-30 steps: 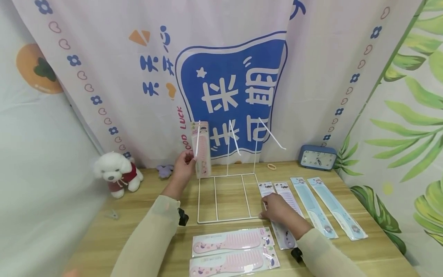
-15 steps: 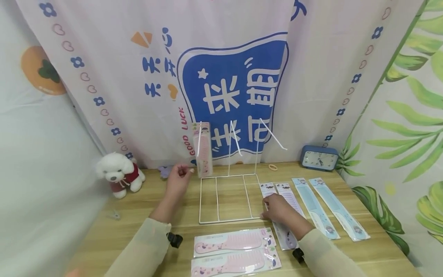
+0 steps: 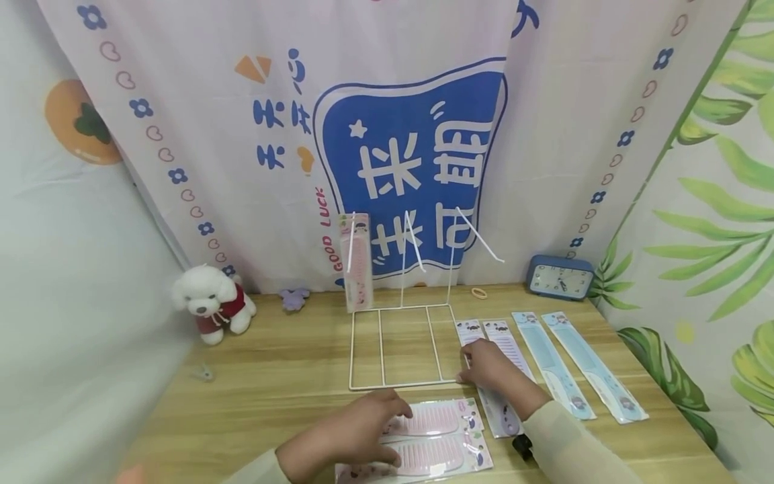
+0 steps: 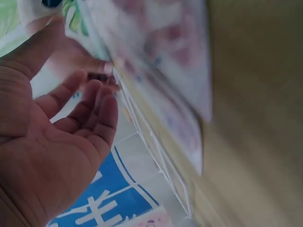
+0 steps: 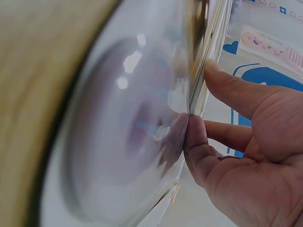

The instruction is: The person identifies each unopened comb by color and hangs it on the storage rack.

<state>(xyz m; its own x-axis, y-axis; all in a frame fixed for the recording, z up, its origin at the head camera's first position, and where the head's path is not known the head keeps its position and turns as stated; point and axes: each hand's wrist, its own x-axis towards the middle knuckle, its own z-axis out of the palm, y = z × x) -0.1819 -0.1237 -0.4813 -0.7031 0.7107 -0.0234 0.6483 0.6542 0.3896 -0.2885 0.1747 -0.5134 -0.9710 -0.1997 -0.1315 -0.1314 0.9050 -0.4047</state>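
Observation:
In the head view my left hand [image 3: 363, 430] is over two packaged pink combs [image 3: 431, 456], thumb and fingers apart. The left wrist view shows the hand [image 4: 71, 127] holding nothing, with blurred comb packets beside it. My right hand [image 3: 490, 366] grips the right front corner of a white wire rack [image 3: 393, 387], partly covering a packaged purple comb [image 3: 497, 407]. In the right wrist view the thumb and curled fingers of that hand [image 5: 251, 137] meet the edge there. Another packaged pink comb [image 3: 361, 269] hangs upright on the rack's left hook.
A second purple comb [image 3: 510, 346] and two blue packaged combs [image 3: 550, 359] lie to the right. At the back stand a blue clock [image 3: 560, 277] and a plush dog [image 3: 213, 302]. A purple toy [image 3: 293, 299], a hair tie [image 3: 479, 293] and a clip [image 3: 202, 372] lie about.
My left hand has let go of the hanging pink comb and moved toward me, over the two pink combs in front. The right hand stays at the rack's corner.

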